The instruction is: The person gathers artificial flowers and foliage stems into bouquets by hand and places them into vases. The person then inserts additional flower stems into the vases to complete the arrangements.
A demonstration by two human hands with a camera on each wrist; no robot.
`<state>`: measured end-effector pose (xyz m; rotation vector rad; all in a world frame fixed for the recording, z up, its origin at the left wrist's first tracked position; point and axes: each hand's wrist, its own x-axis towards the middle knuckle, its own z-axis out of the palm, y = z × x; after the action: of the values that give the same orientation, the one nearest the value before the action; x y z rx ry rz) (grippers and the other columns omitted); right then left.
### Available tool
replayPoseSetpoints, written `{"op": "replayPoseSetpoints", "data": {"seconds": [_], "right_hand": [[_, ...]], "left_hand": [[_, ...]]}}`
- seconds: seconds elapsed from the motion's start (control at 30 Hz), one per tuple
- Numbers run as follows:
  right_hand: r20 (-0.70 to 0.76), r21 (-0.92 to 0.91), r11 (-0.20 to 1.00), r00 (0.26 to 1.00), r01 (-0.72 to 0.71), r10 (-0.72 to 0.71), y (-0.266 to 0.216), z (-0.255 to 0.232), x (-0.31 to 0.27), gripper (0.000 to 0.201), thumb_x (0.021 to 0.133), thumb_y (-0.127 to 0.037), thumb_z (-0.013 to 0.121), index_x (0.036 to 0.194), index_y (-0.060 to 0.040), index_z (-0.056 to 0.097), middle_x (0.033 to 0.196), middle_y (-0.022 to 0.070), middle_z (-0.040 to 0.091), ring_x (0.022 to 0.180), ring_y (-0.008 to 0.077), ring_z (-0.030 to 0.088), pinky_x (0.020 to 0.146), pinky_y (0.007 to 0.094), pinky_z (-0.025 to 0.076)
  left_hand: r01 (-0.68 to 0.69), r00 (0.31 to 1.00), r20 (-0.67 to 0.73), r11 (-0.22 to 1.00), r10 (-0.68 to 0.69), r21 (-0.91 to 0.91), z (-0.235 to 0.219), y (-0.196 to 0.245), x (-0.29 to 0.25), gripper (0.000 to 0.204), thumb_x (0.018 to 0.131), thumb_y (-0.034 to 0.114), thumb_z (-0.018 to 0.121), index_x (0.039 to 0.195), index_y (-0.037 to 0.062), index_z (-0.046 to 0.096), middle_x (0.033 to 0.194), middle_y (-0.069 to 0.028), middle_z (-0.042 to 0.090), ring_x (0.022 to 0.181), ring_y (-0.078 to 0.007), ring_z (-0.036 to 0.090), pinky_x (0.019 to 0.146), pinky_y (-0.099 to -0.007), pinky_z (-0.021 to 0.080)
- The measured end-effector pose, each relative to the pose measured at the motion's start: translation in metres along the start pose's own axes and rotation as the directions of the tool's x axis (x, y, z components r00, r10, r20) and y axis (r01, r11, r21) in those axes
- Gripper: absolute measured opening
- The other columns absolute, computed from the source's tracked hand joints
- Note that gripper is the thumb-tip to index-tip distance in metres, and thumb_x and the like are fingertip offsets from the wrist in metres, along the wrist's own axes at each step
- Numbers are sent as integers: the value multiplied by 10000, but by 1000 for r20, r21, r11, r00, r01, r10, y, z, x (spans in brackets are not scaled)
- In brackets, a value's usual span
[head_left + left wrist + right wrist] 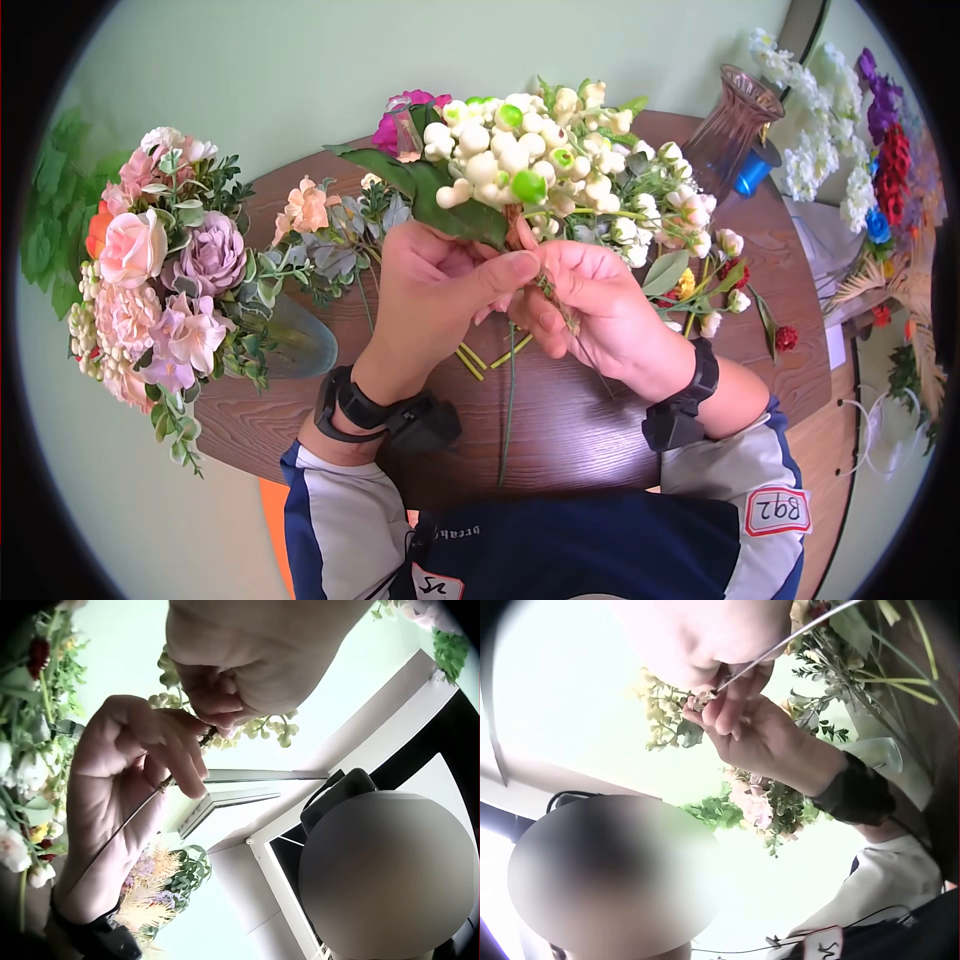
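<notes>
Both hands meet over the middle of the table around the stems of a bunch of artificial white berries (500,150) with a few green tips. My left hand (435,290) grips the gathered stems just under the berries, beside a broad dark green leaf (455,215). Close against it, my right hand (605,305) pinches a thin wire (124,825) at the bound stems. The wire's tail trails over the right palm in the left wrist view. Fingers of both hands hide most of the binding. The berry heads point away from the person.
A vase of pink and mauve flowers (165,260) stands at the left. White rosebuds (690,205) lie right of the berries, near a tinted glass vase (725,130) and a blue ribbon roll (755,170). Cut green stems (470,362) lie below the hands on the wooden table (600,440).
</notes>
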<state>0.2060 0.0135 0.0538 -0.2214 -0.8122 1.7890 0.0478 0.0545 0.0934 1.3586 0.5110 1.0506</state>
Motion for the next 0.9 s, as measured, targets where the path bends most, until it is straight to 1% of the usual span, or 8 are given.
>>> {"op": "replayPoseSetpoints", "data": {"seconds": [0.17,0.23,0.43,0.57,0.63,0.67,0.73,0.9], "right_hand": [[104,110,967,970,-231,219,-10,-9,1,172,900,-137,523,943,24,563,648,101,558,453,156,505,625,266,486],[66,242,911,942,-335,329,-13,-3,0,194,904,-143,513,956,39,554,620,106,550,368,152,465,652,268,495],[286,350,815,881,-462,376,-12,-6,-1,218,918,-145,484,985,57,529,618,102,550,358,141,478,677,306,521],[304,313,837,882,-448,359,-12,-1,-1,236,921,-183,489,1001,35,530,648,90,565,447,148,548,666,303,523],[91,104,937,942,-333,324,-14,5,-1,204,908,-181,523,977,7,559,733,70,605,569,136,597,666,276,515],[92,104,937,941,-335,326,-14,9,0,204,908,-181,523,977,7,559,733,70,605,569,136,597,666,276,515],[-227,-334,940,974,-63,-15,-12,14,0,155,896,-156,549,938,-13,592,826,46,632,688,107,603,650,243,490],[-171,-519,851,967,74,-188,-9,16,-8,147,905,-123,527,941,-6,609,877,43,645,758,74,577,645,211,452]], "left_hand": [[-97,992,82,995,99,-25,-2,-4,0,374,741,-11,681,1078,-15,518,842,-88,603,602,-101,561,441,-178,400],[-83,993,80,994,89,-73,-1,-1,0,212,723,-7,718,913,-19,624,817,-55,653,618,-66,579,528,-183,461],[-119,991,53,989,124,-89,4,-3,-10,308,720,-37,707,1003,-36,587,907,-82,644,802,-123,622,717,-245,512],[-161,985,55,983,167,-90,9,3,-13,309,731,-43,694,1017,-41,576,921,-91,642,798,-123,619,716,-241,507],[-270,958,101,963,268,7,5,3,-10,271,748,-46,676,1000,-52,575,921,-98,638,763,-129,618,681,-251,516],[-271,958,99,962,269,7,8,5,-10,271,748,-46,676,1000,-52,575,921,-98,638,763,-129,618,681,-251,516],[-203,979,-36,975,201,-85,15,11,-10,201,765,-48,656,952,-63,584,885,-103,634,710,-143,616,631,-266,523],[-220,975,-72,964,211,-148,12,16,-10,187,784,-46,631,957,-60,565,840,-107,623,655,-155,606,580,-276,523]]}}
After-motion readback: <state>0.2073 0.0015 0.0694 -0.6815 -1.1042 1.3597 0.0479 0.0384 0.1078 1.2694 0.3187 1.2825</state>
